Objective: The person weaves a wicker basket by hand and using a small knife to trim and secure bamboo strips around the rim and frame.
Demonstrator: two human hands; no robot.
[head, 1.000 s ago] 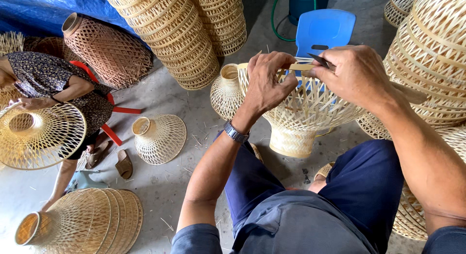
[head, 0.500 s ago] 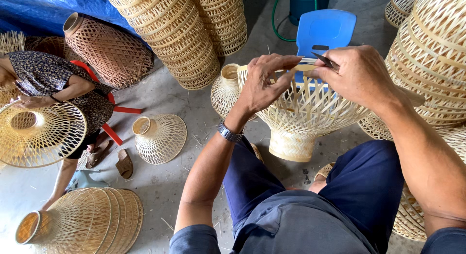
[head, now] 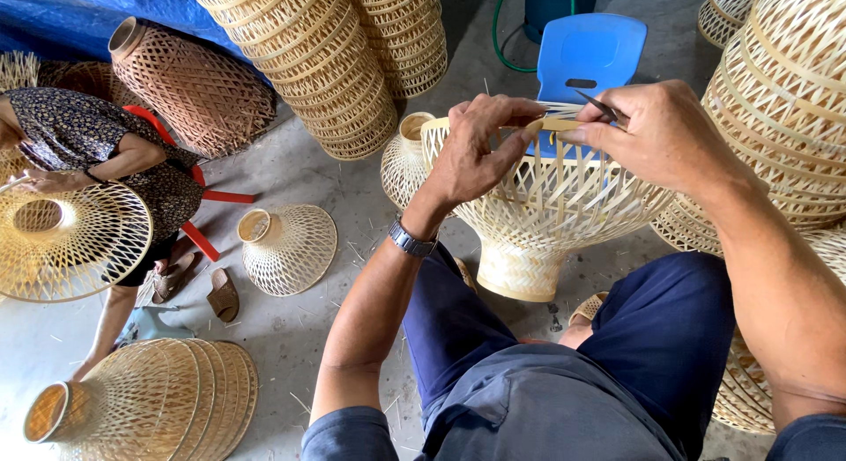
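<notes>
1. The person sits with a woven bamboo lampshade [head: 551, 205] standing on its narrow neck on the concrete floor [head: 352, 188] between the knees, wide rim upward.
2. The left hand [head: 480, 152] grips the near-left part of the rim, fingers curled over the top band and thumb pressed toward a loose bamboo strip [head: 551, 124].
3. The right hand [head: 656, 130] pinches the right end of that strip between thumb and forefinger, and also holds a thin dark metal tool [head: 597, 104] that points left above the rim.
4. A wristwatch [head: 412, 241] sits on the left wrist.
5. Just beyond the lampshade stands a blue plastic chair [head: 586, 51].
6. A tall stack of nested shades [head: 300, 55] leans at the far left of centre.
7. A small shade [head: 286, 245] lies on the floor to the left, and a nested pile [head: 150, 408] lies in the near-left corner.
8. At the far left another person [head: 97, 152] in a patterned dress holds a wide flat shade [head: 66, 241].
</notes>
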